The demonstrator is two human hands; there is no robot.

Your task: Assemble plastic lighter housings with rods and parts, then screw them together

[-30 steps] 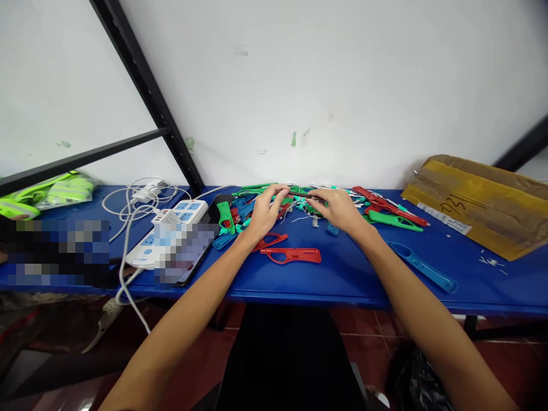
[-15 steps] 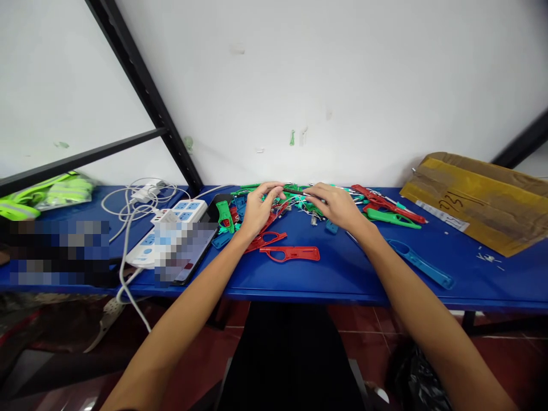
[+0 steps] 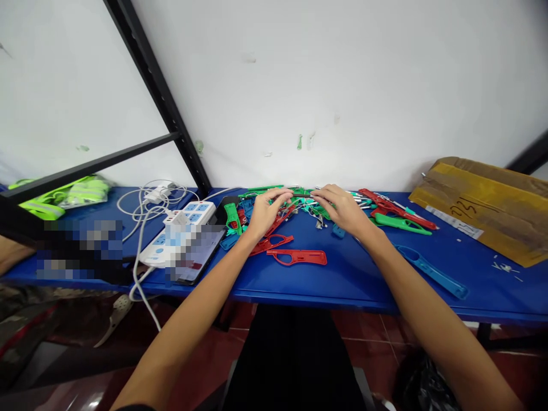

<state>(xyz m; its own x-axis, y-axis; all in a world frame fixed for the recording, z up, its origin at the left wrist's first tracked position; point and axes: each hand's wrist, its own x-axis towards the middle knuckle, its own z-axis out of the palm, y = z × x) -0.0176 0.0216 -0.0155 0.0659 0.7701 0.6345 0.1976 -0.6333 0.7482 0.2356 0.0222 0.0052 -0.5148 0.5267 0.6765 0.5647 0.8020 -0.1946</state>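
Observation:
My left hand [image 3: 264, 212] and my right hand [image 3: 340, 208] meet over a heap of red, green and blue plastic handle parts [image 3: 299, 208] on the blue table [image 3: 351, 274]. Between their pinched fingertips they hold a thin dark strip [image 3: 302, 195], one hand at each end. A loose red handle part [image 3: 297, 257] lies flat just in front of my hands. A second red piece [image 3: 268, 242] lies under my left wrist. A long blue handle part [image 3: 432, 271] rests on the table to the right of my right forearm.
A white power strip [image 3: 180, 231] with tangled white cables [image 3: 143, 211] and a phone [image 3: 194, 257] sit left of the heap. A cardboard box [image 3: 483, 205] lies at the right end. Black shelf bars [image 3: 162, 97] slant at the left, above green-yellow packets [image 3: 64, 197].
Both hands stay pinched on the dark strip over the heap. The camera has shifted, so everything sits slightly right and lower in view.

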